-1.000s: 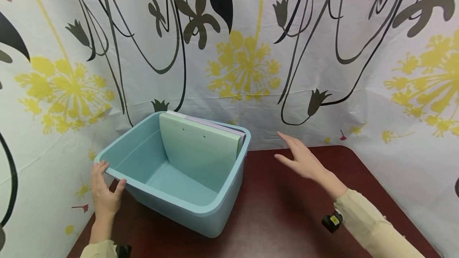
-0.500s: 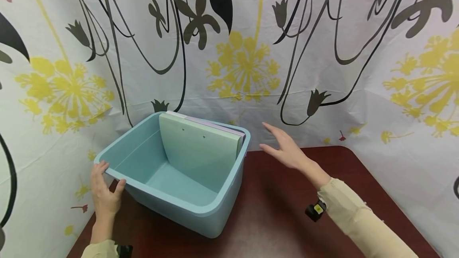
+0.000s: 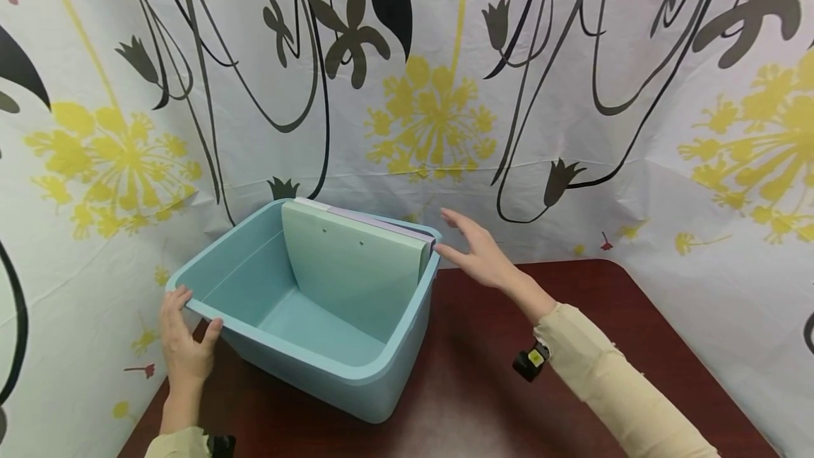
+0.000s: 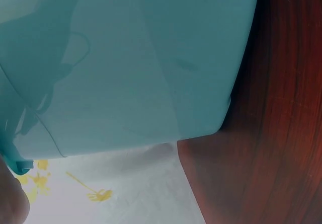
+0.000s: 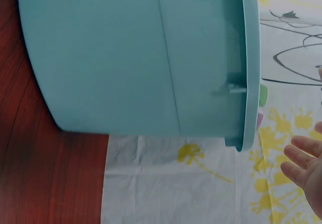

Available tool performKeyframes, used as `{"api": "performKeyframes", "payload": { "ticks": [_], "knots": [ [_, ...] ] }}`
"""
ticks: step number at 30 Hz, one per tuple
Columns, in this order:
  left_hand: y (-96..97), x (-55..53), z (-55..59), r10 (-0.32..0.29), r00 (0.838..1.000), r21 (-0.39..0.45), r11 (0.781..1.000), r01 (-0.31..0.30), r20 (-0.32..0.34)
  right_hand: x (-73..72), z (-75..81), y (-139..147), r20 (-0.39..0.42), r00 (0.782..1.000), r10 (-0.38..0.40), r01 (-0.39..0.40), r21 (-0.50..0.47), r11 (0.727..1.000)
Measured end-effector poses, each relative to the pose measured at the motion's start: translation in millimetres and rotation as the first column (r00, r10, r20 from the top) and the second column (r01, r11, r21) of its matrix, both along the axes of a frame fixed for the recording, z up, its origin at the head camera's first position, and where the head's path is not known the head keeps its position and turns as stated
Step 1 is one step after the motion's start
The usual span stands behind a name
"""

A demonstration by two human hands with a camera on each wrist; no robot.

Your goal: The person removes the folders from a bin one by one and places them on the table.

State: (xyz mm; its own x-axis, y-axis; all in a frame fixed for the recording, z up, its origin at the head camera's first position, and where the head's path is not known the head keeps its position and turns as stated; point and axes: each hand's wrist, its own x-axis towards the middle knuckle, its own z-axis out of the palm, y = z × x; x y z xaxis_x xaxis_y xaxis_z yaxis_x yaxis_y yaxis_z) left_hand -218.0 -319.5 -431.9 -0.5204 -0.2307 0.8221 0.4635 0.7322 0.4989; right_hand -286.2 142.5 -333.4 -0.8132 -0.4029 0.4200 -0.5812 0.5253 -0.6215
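Note:
A light blue plastic tub point(image 3: 305, 359) sits on the table, turned at an angle. Inside it, a pale green folder point(image 3: 352, 253) with two small holes leans upright against the back wall, a lilac folder point(image 3: 381, 223) behind it. My left hand point(image 3: 184, 348) grips the tub's front left corner, its fingertips over the rim and its thumb against the front lip. At the far right corner is my right hand point(image 3: 480, 253), fingers spread and straight, thumb tip right at the rim. The right wrist view has its fingers point(image 5: 302, 158) just beyond the rim.
The dark red-brown wooden table point(image 3: 458, 387) extends right of the tub and in front of it. A white cloth point(image 3: 572, 90) printed with yellow, grey and black flowers hangs behind and on both sides, close to the tub's back.
My right hand has moved left, from over the right part of the table to the tub's far right corner. My left hand and the tub have stayed put.

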Motion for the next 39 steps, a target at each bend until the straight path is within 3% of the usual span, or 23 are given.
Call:
{"api": "performKeyframes", "payload": {
  "ticks": [10, 21, 32, 39],
  "knots": [
    [-1.9, -1.2, -1.2, -0.007, 1.0, 0.023, 1.0, 0.007, -0.009, -4.8, 1.0, -33.6, -0.002, 1.0, 0.029, -0.029, -0.036, 0.999],
    [-3.8, -0.5, -2.6, -0.006, 1.0, 0.025, 1.0, 0.007, -0.01, -13.2, -3.5, -65.1, -0.068, 0.997, 0.045, -0.044, 0.02, 0.999],
    [-1.5, -2.0, -3.2, 0.009, 1.0, 0.037, 0.999, -0.009, -0.013, -22.3, -6.7, -76.9, -0.102, 0.995, 0.003, 0.005, 0.075, 0.997],
    [-1.4, -3.3, -3.9, -0.011, 0.999, 0.045, 0.999, 0.013, -0.03, -24.9, -6.4, -80.8, -0.104, 0.994, -0.017, 0.026, 0.09, 0.996]
  ]
}}
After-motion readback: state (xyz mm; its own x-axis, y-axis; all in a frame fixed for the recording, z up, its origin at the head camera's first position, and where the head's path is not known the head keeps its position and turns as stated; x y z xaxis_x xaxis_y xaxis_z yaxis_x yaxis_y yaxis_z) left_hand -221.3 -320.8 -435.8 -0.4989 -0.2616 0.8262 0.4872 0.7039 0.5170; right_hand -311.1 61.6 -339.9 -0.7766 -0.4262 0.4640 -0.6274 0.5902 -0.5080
